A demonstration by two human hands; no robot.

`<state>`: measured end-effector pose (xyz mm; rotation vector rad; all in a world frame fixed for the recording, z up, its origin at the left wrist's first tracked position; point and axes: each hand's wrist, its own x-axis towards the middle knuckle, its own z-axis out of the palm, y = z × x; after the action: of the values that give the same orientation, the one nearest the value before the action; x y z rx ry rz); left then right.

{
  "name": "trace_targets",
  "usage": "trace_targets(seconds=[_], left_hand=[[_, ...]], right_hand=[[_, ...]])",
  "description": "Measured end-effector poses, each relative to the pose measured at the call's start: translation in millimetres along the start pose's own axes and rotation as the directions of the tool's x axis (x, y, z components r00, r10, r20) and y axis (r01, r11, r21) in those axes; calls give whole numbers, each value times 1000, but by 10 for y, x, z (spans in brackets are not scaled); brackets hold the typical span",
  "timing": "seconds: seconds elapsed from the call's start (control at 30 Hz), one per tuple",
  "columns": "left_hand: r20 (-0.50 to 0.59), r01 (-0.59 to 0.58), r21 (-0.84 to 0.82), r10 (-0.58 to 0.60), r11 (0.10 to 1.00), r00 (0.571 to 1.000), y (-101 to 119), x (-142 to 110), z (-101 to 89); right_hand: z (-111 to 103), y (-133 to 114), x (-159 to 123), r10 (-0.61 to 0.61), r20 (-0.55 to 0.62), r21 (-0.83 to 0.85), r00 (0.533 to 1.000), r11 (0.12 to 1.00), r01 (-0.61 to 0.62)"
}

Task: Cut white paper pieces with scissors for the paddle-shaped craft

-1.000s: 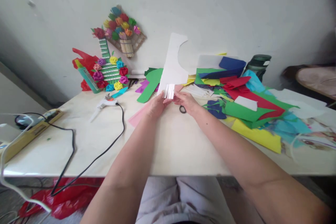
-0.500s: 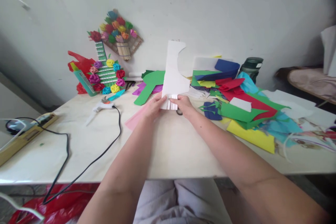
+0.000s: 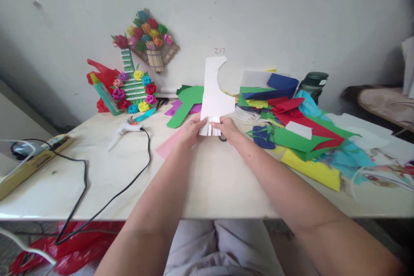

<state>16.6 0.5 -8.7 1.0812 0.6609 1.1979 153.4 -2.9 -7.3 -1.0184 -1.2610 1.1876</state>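
Note:
A white sheet of paper [image 3: 214,90] stands upright over the middle of the table, with a curved cut-out at its top right and accordion folds along its bottom edge. My left hand [image 3: 190,130] pinches the folded bottom from the left. My right hand [image 3: 228,129] pinches the same folds from the right. A pink paper sheet [image 3: 168,143] lies flat under my left hand. The black handle of a pair of scissors [image 3: 222,138] peeks out beneath my right hand.
A glue gun [image 3: 127,130] with a black cord [image 3: 113,198] lies at the left. Paper-flower crafts [image 3: 136,88] lean on the wall. Several coloured paper sheets [image 3: 304,138] pile up at the right, near a dark green bottle [image 3: 313,83]. A yellow power strip [image 3: 30,164] sits far left.
Both hands have kept hold of the white paper and brought its folded bottom edge down and closer together, standing the sheet more upright. The view shifted slightly.

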Motion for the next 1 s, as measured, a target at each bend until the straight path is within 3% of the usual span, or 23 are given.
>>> trace_targets(seconds=[0.23, 0.5, 0.6, 0.67, 0.73, 0.8, 0.83, 0.9, 1.0], left_hand=[[3, -11, -21, 11, 1000, 1000, 3, -11, 22], [25, 0, -5, 0, 1000, 1000, -33, 24, -25], [-13, -26, -14, 26, 1000, 1000, -35, 28, -37], [-74, -49, -56, 45, 997, 996, -21, 26, -52], [-167, -66, -97, 49, 993, 985, -2, 25, -75], [-264, -104, -113, 71, 988, 962, 12, 32, -102], [-321, -150, -103, 110, 983, 941, 17, 38, -115], [-399, -201, -84, 152, 976, 904, 20, 53, -135], [-447, -234, -96, 168, 968, 879, 22, 69, -147]], right_hand=[[-4, 17, 9, -21, 0, -46, 1000, 999, 21], [-70, -23, 7, -26, 111, -46, 993, 998, 31], [-83, -38, -9, -40, 110, -147, 993, 988, 56], [-110, -65, -24, -55, 104, -306, 993, 948, 84], [-153, -108, -39, -141, 38, -570, 989, 810, 138], [-201, -159, -52, -257, -23, -845, 966, 522, 119], [-220, -186, -57, -259, -34, -922, 965, 381, 70], [-240, -235, -68, -195, -27, -984, 980, 179, 8], [-213, -299, -93, -5, -38, -999, 999, 7, -38]])
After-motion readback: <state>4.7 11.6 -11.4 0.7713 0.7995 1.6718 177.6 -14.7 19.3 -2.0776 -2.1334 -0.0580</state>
